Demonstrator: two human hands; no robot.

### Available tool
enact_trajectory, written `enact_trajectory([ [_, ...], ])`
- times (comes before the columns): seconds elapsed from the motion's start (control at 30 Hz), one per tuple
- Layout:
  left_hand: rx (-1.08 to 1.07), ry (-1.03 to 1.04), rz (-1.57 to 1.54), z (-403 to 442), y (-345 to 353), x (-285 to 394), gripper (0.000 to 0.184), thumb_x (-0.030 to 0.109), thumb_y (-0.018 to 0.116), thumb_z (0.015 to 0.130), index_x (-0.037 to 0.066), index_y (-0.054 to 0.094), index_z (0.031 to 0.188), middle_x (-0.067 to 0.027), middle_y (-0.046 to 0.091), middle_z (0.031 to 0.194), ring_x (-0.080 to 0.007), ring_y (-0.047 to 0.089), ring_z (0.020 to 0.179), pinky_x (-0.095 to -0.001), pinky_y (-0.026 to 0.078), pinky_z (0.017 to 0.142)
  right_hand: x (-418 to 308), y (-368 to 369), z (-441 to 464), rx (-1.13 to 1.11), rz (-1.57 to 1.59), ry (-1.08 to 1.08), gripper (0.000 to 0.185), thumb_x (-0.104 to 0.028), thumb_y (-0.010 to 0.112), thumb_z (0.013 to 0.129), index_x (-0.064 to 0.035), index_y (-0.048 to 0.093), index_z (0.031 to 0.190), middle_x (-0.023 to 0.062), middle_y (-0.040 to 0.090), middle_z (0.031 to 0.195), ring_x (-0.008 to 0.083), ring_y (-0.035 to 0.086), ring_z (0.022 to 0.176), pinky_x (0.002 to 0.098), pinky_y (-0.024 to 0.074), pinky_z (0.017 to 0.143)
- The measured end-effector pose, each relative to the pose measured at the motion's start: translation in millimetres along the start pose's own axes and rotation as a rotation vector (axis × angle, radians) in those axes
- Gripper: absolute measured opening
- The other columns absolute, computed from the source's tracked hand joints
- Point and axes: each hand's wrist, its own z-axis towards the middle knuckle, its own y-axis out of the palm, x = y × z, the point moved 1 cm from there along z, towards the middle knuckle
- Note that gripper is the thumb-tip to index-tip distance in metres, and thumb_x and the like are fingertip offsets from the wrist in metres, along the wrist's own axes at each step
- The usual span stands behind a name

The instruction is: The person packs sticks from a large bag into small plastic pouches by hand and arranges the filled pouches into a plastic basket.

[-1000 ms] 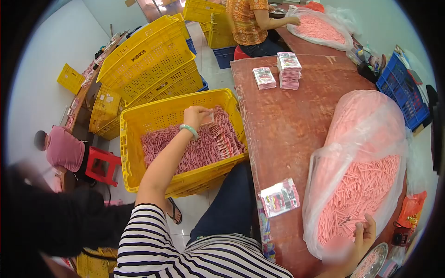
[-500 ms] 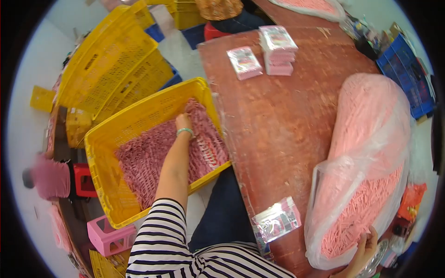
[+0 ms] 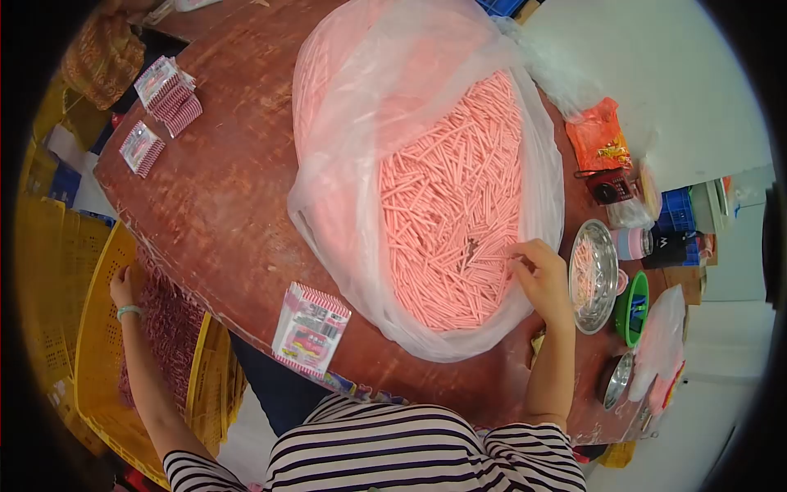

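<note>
My right hand (image 3: pixel 543 277) is at the right edge of a heap of thin pink sticks (image 3: pixel 451 197) in a large clear plastic bag (image 3: pixel 344 180). Its fingers are bent in a pinch at the sticks; anything between them is too small to make out. Far to the left, my left hand (image 3: pixel 123 289), a pale green bracelet on its wrist, is over a yellow crate (image 3: pixel 94 369). Those fingers look curled, and their contents are hidden. Inside the crate lie many small pink-and-white packets (image 3: pixel 164 328). A printed packet bundle (image 3: pixel 311 330) rests near the table's front edge.
Stacks of printed packets (image 3: pixel 168 94) stand at the table's far left. On the right are a steel bowl (image 3: pixel 593 277) with some sticks, a green basket (image 3: pixel 633 308), a smaller metal bowl (image 3: pixel 615 380) and an orange bag (image 3: pixel 598 135). Another person (image 3: pixel 102 53) sits at the upper left.
My view has swung right toward the bag and bowls. My left hand has shifted from the packets toward the crate's far side. My right hand remains at the sticks.
</note>
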Motion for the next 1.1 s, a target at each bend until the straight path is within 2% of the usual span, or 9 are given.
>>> enact_trajectory([
  [0.1,0.144,0.080,-0.064,-48.2,-58.2,67.8,0.028,0.022,0.057,0.095,0.001,0.067,0.113,-0.0128,0.068,0.108,-0.0253,0.065,0.097,-0.0365,0.052,0.085,7.6,12.5,10.6,-0.048,-0.153,-0.304,0.030,0.004,0.064,0.074,0.0001,0.063,0.104,0.0121,0.055,0.087,0.0261,0.057,0.082,0.0337,0.0467,0.071],
  [0.27,0.250,0.448,-0.235,-159.0,-114.7,197.7,0.017,0.011,0.061,0.093,0.000,0.068,0.104,-0.0090,0.067,0.099,-0.0171,0.063,0.086,-0.0298,0.051,0.076,3.1,28.4,22.8,-0.111,-0.494,-0.369,0.025,0.003,0.058,0.074,0.0008,0.061,0.098,0.0149,0.054,0.095,0.0318,0.055,0.093,0.0412,0.0487,0.077],
  [0.4,-0.140,0.470,-0.552,-257.2,-117.6,283.5,0.015,-0.001,0.064,0.083,0.001,0.068,0.097,-0.0076,0.065,0.090,-0.0148,0.062,0.079,-0.0272,0.049,0.068,4.9,28.6,26.0,-0.193,-0.627,-0.443,0.017,0.002,0.055,0.075,0.0023,0.060,0.091,0.0188,0.056,0.095,0.0346,0.056,0.094,0.0432,0.0490,0.079],
  [0.47,-0.157,0.577,-0.514,-298.2,-120.2,322.9,0.011,0.003,0.066,0.082,0.000,0.068,0.093,-0.0120,0.066,0.086,-0.0233,0.063,0.083,-0.0320,0.049,0.074,3.8,36.5,33.6,-0.273,-0.625,-0.494,0.016,0.003,0.054,0.075,0.0024,0.060,0.089,0.0202,0.057,0.095,0.0358,0.057,0.094,0.0436,0.0489,0.080],
  [0.57,-0.291,0.626,-0.457,-325.4,-107.2,343.2,0.023,0.014,0.069,0.081,0.002,0.067,0.100,-0.0121,0.064,0.089,-0.0285,0.059,0.084,-0.0368,0.045,0.077,1.7,32.2,40.5,-0.363,-0.605,-0.515,0.016,0.004,0.054,0.073,0.0022,0.061,0.088,0.0212,0.059,0.094,0.0371,0.058,0.093,0.0438,0.0488,0.081],
  [0.73,-0.219,0.657,-0.316,-347.7,-83.0,356.6,0.032,0.020,0.075,0.075,0.002,0.063,0.098,-0.0118,0.058,0.087,-0.0291,0.056,0.082,-0.0393,0.044,0.076,10.2,36.1,51.2,-0.395,-0.629,-0.611,0.012,0.002,0.060,0.071,-0.0005,0.065,0.081,0.0189,0.063,0.086,0.0340,0.063,0.087,0.0406,0.0522,0.075],
  [0.93,-0.243,0.610,-0.370,-345.4,-75.4,355.4,0.030,0.018,0.076,0.073,0.002,0.059,0.092,-0.0124,0.056,0.086,-0.0290,0.057,0.076,-0.0377,0.045,0.069,2.1,38.4,56.7,-0.522,-0.782,-0.568,0.012,0.001,0.064,0.070,-0.0012,0.069,0.081,0.0174,0.066,0.086,0.0318,0.066,0.087,0.0382,0.0544,0.073],
  [1.03,-0.429,0.382,-0.556,-342.2,-69.9,352.1,0.026,0.014,0.075,0.074,0.001,0.058,0.089,-0.0124,0.056,0.083,-0.0274,0.057,0.071,-0.0353,0.046,0.064,-0.7,37.9,57.6,-0.578,-0.805,-0.552,0.012,0.000,0.064,0.071,-0.0015,0.069,0.082,0.0164,0.067,0.085,0.0303,0.067,0.087,0.0382,0.0543,0.074],
  [1.1,-0.331,0.445,-0.526,-341.6,-70.0,352.7,0.021,0.011,0.074,0.075,0.001,0.060,0.088,-0.0124,0.058,0.082,-0.0262,0.057,0.069,-0.0345,0.046,0.062,-5.9,34.0,56.1,-0.589,-0.805,-0.537,0.013,-0.001,0.064,0.071,-0.0015,0.069,0.082,0.0163,0.067,0.086,0.0302,0.067,0.086,0.0386,0.0543,0.074],
])
